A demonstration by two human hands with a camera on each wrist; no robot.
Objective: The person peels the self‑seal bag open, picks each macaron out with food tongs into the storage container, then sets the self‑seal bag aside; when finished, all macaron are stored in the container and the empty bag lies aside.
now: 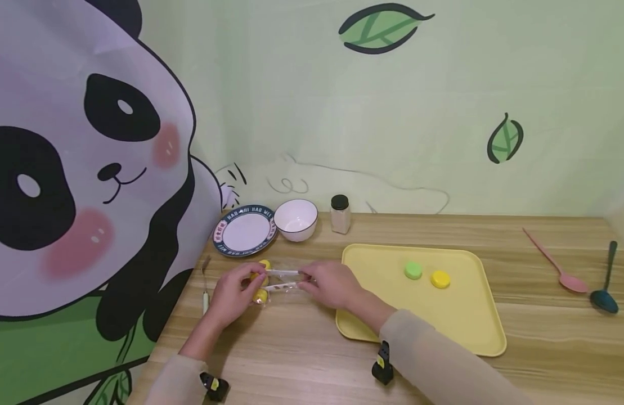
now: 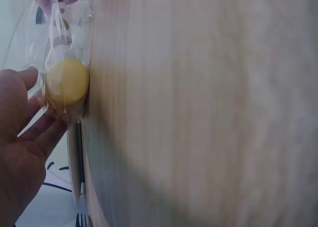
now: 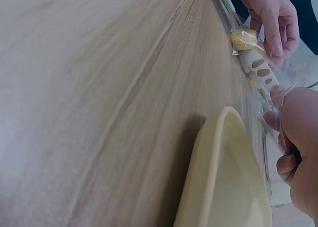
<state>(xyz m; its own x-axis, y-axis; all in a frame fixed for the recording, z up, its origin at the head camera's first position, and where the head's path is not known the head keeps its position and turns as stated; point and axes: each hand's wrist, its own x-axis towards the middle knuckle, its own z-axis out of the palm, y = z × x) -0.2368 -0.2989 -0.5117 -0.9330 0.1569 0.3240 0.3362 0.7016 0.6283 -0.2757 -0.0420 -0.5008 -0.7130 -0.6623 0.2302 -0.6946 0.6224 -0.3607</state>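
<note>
Between both hands lies a clear plastic bag [image 1: 290, 284] containing yellow round pieces [image 2: 67, 81] and white strips; one white strip [image 3: 258, 67] carries brown spots. My left hand [image 1: 234, 295] holds the bag's left end, with thumb and fingers around a yellow piece seen through the film. At the other end, my right hand [image 1: 336, 284] pinches the bag by the ends of the strips. The right wrist view shows the right hand [image 3: 301, 132] in front of the bag, which hides part of its end.
A yellow tray [image 1: 418, 315] sits right of the bag, bearing a green disc [image 1: 413, 270] and a yellow disc [image 1: 440, 279]. Behind stand a plate [image 1: 246, 232], a white bowl [image 1: 296, 219] and a black-lidded jar [image 1: 340, 215]. A fork [image 1: 205, 287] lies left; a pink spoon [image 1: 572, 282] and dark ladle [image 1: 604, 302] lie right.
</note>
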